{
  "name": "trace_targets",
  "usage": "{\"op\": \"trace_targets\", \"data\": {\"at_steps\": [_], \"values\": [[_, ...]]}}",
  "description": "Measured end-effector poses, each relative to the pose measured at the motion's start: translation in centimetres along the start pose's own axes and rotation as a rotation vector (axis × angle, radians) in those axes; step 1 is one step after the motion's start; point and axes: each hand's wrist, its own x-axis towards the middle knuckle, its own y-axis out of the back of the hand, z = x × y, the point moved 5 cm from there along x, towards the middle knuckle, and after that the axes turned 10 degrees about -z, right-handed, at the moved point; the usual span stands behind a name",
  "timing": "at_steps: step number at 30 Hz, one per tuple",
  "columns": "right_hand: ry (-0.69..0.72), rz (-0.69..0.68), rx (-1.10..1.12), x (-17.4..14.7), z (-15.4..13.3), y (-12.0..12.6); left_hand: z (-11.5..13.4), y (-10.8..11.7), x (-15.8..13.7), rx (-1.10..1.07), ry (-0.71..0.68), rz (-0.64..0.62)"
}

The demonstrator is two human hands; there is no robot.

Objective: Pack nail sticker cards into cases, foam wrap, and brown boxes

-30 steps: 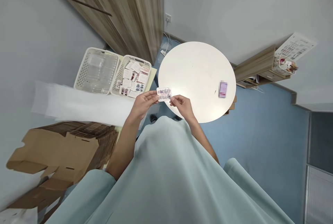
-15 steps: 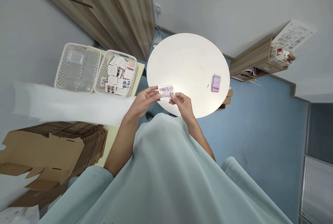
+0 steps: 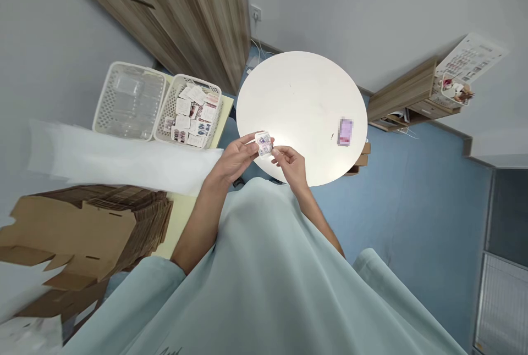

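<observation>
A small white card of press-on nails (image 3: 264, 144) is held up over the near edge of the round white table (image 3: 303, 91). Rows of shiny purple and silvery nails cover its face. My left hand (image 3: 238, 158) grips the card's left side, thumb in front and fingers behind. At its lower right corner, the thumb and fingers of my right hand (image 3: 291, 166) pinch the card. It is tilted, and the fingers behind it are partly hidden.
To the left, a white basket (image 3: 161, 124) holds many similar nail cards beside another basket (image 3: 100, 116) of clear plastic boxes. Flattened cardboard boxes (image 3: 103, 234) are stacked nearer me. A blurred purple item (image 3: 345, 132) lies on the table's right side. A wooden shelf (image 3: 406, 91) stands beyond.
The card has turned between my hands and now looks narrower and more tilted. My left hand has moved slightly right, closer to my right hand. The whole view has shifted a little.
</observation>
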Motion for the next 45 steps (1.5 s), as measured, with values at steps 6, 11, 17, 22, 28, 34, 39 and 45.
{"op": "trace_targets", "data": {"at_steps": [6, 11, 17, 22, 28, 34, 39, 45], "values": [[0.291, 0.094, -0.46, -1.9, -2.7, -2.2, 0.2, 0.7, -0.9, 0.087, -0.022, 0.172], [0.38, 0.226, -0.674, -2.5, -3.0, -3.0, 0.4, 0.0, -1.5, 0.147, -0.071, 0.212], [0.221, 0.278, -0.411, -2.1, -3.4, -1.8, 0.5, 1.0, -2.1, 0.188, -0.098, 0.237], [-0.041, 0.164, -0.053, -1.2, -2.5, -1.5, 1.2, 2.5, -2.4, 0.202, -0.075, 0.284], [-0.056, 0.143, 0.075, -1.2, -2.5, -2.0, 1.8, 2.8, -2.9, 0.162, -0.066, 0.237], [-0.135, -0.018, 0.198, -0.9, -2.4, -2.7, 1.8, 2.5, -2.5, -0.025, -0.011, -0.029], [-0.187, -0.206, 0.375, -0.7, -1.5, -3.4, 1.7, 1.2, -2.1, -0.134, 0.015, -0.234], [-0.199, -0.197, 0.293, -0.8, -1.0, -3.6, 1.6, 0.6, -2.0, -0.129, -0.006, -0.166]]}}
